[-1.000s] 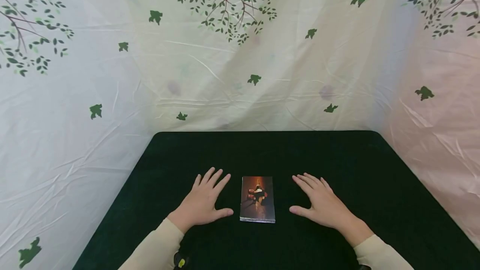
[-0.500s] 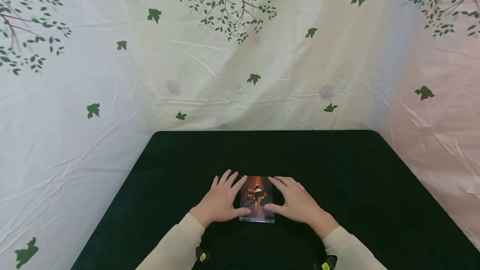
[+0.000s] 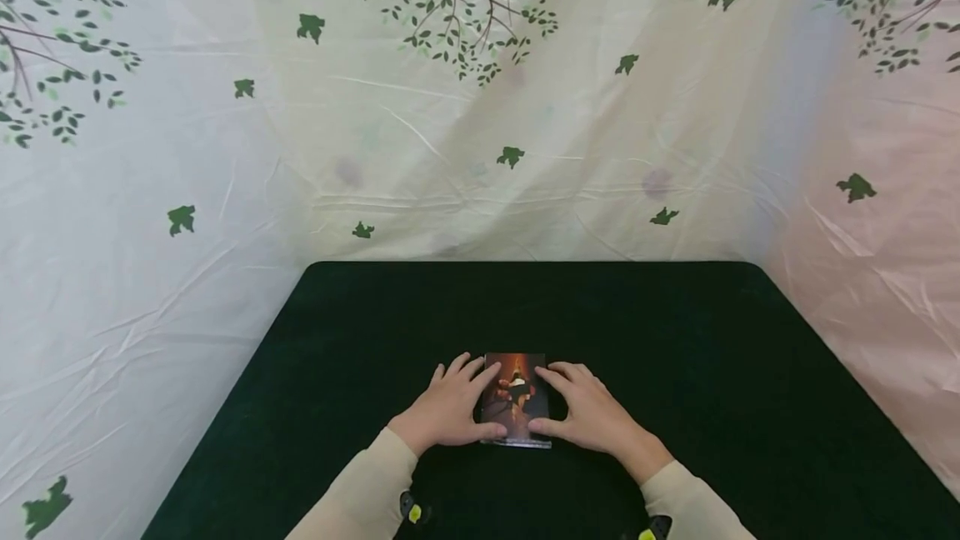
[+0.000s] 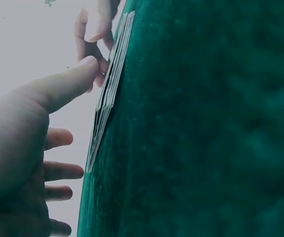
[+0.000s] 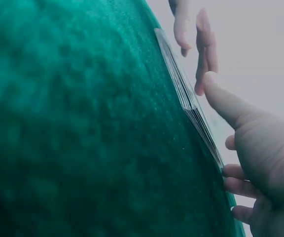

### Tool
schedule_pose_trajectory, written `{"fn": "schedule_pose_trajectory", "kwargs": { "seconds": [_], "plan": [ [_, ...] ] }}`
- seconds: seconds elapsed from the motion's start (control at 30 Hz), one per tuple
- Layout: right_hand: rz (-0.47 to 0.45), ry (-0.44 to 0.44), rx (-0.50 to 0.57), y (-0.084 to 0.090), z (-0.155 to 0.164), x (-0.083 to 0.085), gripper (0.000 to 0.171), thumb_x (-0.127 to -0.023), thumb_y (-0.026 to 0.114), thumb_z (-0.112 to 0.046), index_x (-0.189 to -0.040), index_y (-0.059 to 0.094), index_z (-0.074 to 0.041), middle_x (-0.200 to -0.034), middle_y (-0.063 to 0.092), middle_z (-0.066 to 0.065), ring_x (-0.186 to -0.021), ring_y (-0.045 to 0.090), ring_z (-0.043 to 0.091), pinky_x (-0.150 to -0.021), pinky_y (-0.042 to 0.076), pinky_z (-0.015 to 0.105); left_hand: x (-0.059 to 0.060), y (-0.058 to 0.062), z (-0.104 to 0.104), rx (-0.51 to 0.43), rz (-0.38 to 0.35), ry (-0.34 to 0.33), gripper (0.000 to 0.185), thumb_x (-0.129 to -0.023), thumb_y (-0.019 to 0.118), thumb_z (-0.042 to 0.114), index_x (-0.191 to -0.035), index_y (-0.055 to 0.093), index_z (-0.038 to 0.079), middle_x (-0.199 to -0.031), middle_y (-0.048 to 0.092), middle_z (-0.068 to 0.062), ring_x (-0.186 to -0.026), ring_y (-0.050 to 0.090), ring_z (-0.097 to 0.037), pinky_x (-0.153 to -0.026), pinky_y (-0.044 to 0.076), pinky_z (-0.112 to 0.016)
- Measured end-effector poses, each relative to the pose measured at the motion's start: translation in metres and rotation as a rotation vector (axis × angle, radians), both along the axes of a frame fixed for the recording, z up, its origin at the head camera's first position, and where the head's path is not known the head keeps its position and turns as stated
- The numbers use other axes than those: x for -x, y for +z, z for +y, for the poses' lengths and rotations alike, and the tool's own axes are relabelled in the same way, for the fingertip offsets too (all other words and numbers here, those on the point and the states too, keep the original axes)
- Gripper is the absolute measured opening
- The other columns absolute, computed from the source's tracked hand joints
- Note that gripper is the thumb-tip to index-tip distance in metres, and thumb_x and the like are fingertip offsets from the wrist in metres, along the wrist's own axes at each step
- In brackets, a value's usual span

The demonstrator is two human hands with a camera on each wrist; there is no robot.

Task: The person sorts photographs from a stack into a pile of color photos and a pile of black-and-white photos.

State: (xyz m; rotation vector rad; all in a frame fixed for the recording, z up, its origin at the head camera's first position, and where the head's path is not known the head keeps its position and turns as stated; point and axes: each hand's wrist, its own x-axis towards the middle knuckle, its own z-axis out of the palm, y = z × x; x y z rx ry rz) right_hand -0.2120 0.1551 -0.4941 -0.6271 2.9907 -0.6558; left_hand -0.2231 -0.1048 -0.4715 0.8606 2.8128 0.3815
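Observation:
A flat stack of picture cards [image 3: 516, 403] lies on the dark green table, its top showing a dancing couple in orange and black. Both wrist views show the pale edges of several thin layers in the stack [image 4: 116, 71]. My left hand [image 3: 447, 407] is at its left side, fingers spread, with the thumb and index finger over that edge. Opposite it, my right hand [image 3: 596, 408] has its thumb and index finger over the right edge. In the right wrist view the thumb [image 5: 223, 98] appears just above the stack. Whether any fingertip touches the cards I cannot tell.
The dark green tabletop [image 3: 637, 307] has rounded far corners. Behind and beside it hangs a pale cloth [image 3: 420, 148] printed with branches and green leaves. Black devices with yellow marks are on both wrists, such as the left one [image 3: 409, 508].
Both hands have come inward from either side to the edges of the stack. Over the last half second they have shifted only slightly. The cards lie where they were.

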Motion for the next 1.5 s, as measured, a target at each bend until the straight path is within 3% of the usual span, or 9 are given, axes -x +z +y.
{"fn": "schedule_pose_trajectory", "kwargs": {
  "seconds": [0.17,0.5,0.97,1.5],
  "plan": [
    [0.002,0.044,-0.001,-0.005,-0.001,0.001,0.089,-0.071,0.061,-0.076,-0.142,0.049,-0.023,-0.140,0.045,0.007,-0.126,0.039,0.028,-0.099,0.036,0.054,0.000,-0.003,-0.003,-0.002,-0.060,0.003,0.090,-0.079,0.058,0.071,-0.151,0.031,0.024,-0.156,0.026,-0.009,-0.143,0.018,-0.035,-0.105,0.022,-0.064],
    [0.009,0.045,-0.013,-0.002,0.002,0.000,0.087,-0.071,0.065,-0.074,-0.139,0.052,-0.022,-0.136,0.046,0.004,-0.122,0.040,0.025,-0.096,0.038,0.051,0.002,-0.005,0.002,-0.020,-0.047,-0.005,0.087,-0.077,0.062,0.070,-0.146,0.042,0.022,-0.153,0.031,-0.009,-0.141,0.023,-0.033,-0.109,0.024,-0.055],
    [-0.076,-0.001,0.127,0.000,-0.003,0.001,0.074,-0.068,0.078,-0.059,-0.130,0.060,-0.022,-0.106,0.055,-0.005,-0.097,0.047,0.015,-0.077,0.044,0.037,0.001,-0.003,0.003,-0.018,-0.041,-0.003,0.086,-0.077,0.064,0.068,-0.145,0.042,0.020,-0.151,0.033,-0.010,-0.139,0.028,-0.030,-0.110,0.025,-0.052],
    [-0.143,-0.025,0.204,0.004,0.003,0.013,0.070,-0.070,0.083,-0.045,-0.132,0.057,-0.023,-0.105,0.055,-0.006,-0.096,0.050,0.014,-0.079,0.045,0.037,0.010,-0.003,0.006,-0.026,-0.048,0.011,0.087,-0.076,0.064,0.069,-0.146,0.041,0.024,-0.150,0.034,-0.009,-0.137,0.030,-0.029,-0.108,0.028,-0.051]
  ]
}}
